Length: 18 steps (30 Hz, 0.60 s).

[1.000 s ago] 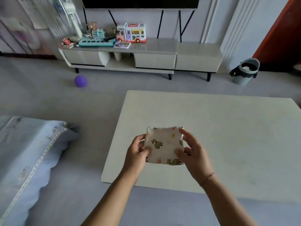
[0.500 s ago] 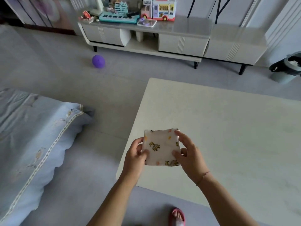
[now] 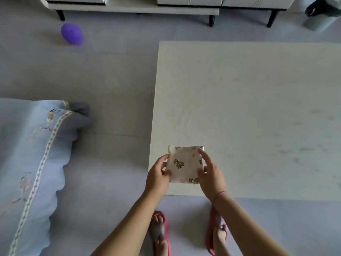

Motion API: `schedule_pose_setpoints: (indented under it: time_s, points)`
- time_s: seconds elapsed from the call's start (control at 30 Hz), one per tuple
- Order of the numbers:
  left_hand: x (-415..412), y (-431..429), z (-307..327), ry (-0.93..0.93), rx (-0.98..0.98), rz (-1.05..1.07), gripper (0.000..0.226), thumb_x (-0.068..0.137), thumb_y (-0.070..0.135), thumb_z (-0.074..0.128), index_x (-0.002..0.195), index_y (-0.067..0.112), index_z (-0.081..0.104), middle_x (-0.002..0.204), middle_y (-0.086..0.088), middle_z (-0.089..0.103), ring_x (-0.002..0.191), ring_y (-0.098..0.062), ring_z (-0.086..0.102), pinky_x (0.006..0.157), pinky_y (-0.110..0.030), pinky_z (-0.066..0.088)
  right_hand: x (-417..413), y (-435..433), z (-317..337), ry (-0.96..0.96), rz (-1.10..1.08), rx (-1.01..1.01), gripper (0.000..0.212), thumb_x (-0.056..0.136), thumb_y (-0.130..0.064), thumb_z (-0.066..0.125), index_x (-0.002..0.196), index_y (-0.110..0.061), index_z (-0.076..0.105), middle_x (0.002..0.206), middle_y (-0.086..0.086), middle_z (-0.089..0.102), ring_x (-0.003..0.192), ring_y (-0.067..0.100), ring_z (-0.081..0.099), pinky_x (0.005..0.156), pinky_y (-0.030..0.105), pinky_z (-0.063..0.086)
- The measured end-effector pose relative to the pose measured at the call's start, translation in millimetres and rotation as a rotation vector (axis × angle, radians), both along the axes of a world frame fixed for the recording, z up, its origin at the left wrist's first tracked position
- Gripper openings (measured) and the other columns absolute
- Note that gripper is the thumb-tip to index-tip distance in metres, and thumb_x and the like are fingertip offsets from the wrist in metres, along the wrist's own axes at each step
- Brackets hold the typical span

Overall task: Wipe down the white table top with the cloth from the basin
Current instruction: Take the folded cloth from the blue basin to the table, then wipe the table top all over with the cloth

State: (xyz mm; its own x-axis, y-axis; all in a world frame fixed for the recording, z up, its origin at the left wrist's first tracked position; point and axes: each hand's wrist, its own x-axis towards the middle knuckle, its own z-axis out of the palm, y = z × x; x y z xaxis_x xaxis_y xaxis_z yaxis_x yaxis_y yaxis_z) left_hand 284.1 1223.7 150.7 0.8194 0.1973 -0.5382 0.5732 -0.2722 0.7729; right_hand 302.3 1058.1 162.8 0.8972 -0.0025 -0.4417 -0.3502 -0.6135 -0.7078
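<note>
A small folded white cloth (image 3: 184,163) printed with yellow animals is held flat between both hands over the near left corner of the white table top (image 3: 258,111). My left hand (image 3: 157,175) pinches its left edge. My right hand (image 3: 210,174) grips its right edge, fingers over the top. Whether the cloth touches the table I cannot tell. No basin is in view.
A pale blue cushion cover (image 3: 31,163) lies on the grey floor at the left. A purple ball (image 3: 72,34) rests near the white low cabinet (image 3: 132,5) at the back. A grey bin (image 3: 321,13) stands at the far right. My feet in red slippers (image 3: 160,230) are below the table edge.
The view has tilted downward and moved closer, so the cabinet top left the frame and my feet came in. Both hands keep the same hold on the cloth at the table's near left corner.
</note>
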Motion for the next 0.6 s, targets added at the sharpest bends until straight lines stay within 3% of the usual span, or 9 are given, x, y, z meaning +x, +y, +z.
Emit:
schedule_pose_setpoints:
  time_s: [0.07, 0.17, 0.27, 0.33, 0.47, 0.6]
  points:
    - [-4.5, 6.5, -18.6, 0.01, 0.035, -0.05, 0.051, 0.088, -0.001, 0.052, 0.126, 0.032, 0.053, 0.101, 0.01, 0.067, 0.073, -0.012, 0.064, 0.057, -0.019, 0.05, -8.9, 7.3, -17.8, 0.003, -0.025, -0.018, 0.063, 0.087, 0.001, 0.041, 0.141, -0.031, 0.037, 0.114, 0.019, 0.062, 0.083, 0.023, 0.053, 0.058, 0.015, 0.036]
    - [-16.9, 8.4, -40.4, -0.014, 0.106, -0.06, 0.049, 0.084, -0.002, 0.055, 0.124, 0.027, 0.056, 0.109, 0.006, 0.065, 0.084, -0.013, 0.064, 0.07, -0.023, 0.051, -23.4, 11.2, -42.2, -0.01, -0.003, -0.139, 0.064, 0.085, 0.002, 0.048, 0.141, -0.026, 0.038, 0.138, 0.008, 0.046, 0.107, 0.027, 0.054, 0.082, 0.027, 0.041]
    - [-28.5, 10.1, -63.3, -0.188, 0.479, -0.023, 0.048, 0.08, 0.004, 0.068, 0.125, 0.013, 0.057, 0.127, -0.007, 0.057, 0.111, -0.029, 0.055, 0.09, -0.039, 0.042, -35.0, 13.3, -60.0, -0.038, -0.018, -0.479, 0.06, 0.084, -0.012, 0.057, 0.14, -0.026, 0.04, 0.152, 0.005, 0.025, 0.13, 0.028, 0.032, 0.105, 0.039, 0.025]
    - [-29.6, 13.7, -77.9, -0.228, 0.631, -0.012, 0.052, 0.085, 0.01, 0.065, 0.134, 0.007, 0.05, 0.14, -0.014, 0.047, 0.124, -0.034, 0.047, 0.098, -0.045, 0.036, -39.9, 22.0, -66.7, -0.132, -0.019, -0.497, 0.057, 0.088, -0.018, 0.056, 0.142, -0.023, 0.038, 0.155, 0.007, 0.02, 0.139, 0.028, 0.021, 0.113, 0.038, 0.012]
    - [-26.9, 23.5, -106.5, -0.279, 0.697, -0.246, 0.054, 0.097, 0.023, 0.045, 0.147, 0.008, 0.028, 0.154, -0.012, 0.025, 0.143, -0.028, 0.023, 0.116, -0.042, 0.015, -41.2, 48.6, -85.8, -0.245, 0.222, -0.507, 0.06, 0.098, -0.036, 0.038, 0.149, -0.027, 0.009, 0.158, 0.0, -0.003, 0.145, 0.019, -0.009, 0.116, 0.033, -0.013]
    - [-31.8, 32.9, -124.8, -0.312, 0.759, -0.391, 0.055, 0.099, 0.035, 0.02, 0.148, 0.009, 0.021, 0.157, -0.01, 0.015, 0.146, -0.025, 0.01, 0.118, -0.042, 0.012, -37.1, 65.6, -115.7, -0.176, 0.353, -0.561, 0.064, 0.096, -0.052, 0.025, 0.144, -0.036, -0.016, 0.155, -0.004, -0.022, 0.141, 0.02, -0.025, 0.115, 0.042, -0.015]
